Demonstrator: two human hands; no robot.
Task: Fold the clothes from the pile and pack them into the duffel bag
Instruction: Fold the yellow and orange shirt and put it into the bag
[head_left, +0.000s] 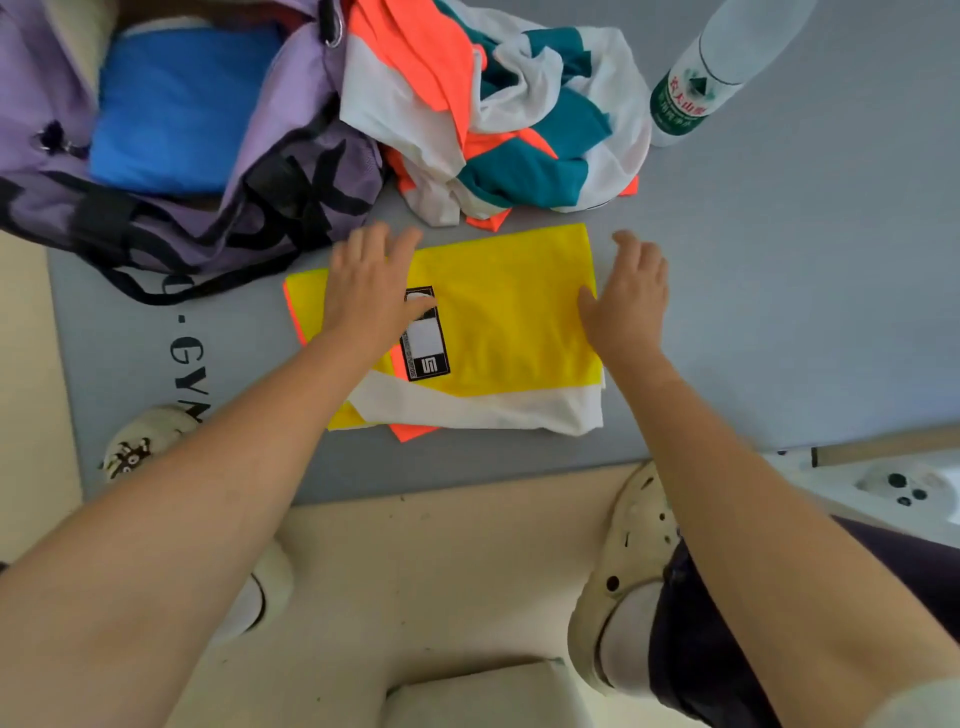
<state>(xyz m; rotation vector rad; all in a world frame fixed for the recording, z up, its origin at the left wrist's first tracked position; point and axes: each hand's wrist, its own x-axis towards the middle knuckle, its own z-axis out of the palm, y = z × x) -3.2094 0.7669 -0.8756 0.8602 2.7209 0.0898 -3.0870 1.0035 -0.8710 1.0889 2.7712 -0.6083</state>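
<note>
Both forearms reach out over the near edge of the grey mat (779, 260). At its far-left corner the purple duffel (291, 171) gapes, a blue garment (176, 109) already inside. Left hand (363, 291) lies flat, fingers straight, on the folded yellow shirt (509, 312); right hand (631, 299) rests flat at the shirt's right edge. Behind waits the pile (498, 114), a bottle (696, 88) beside it. To finish well, press creases outward, then slide both palms under so the fold holds.
</note>
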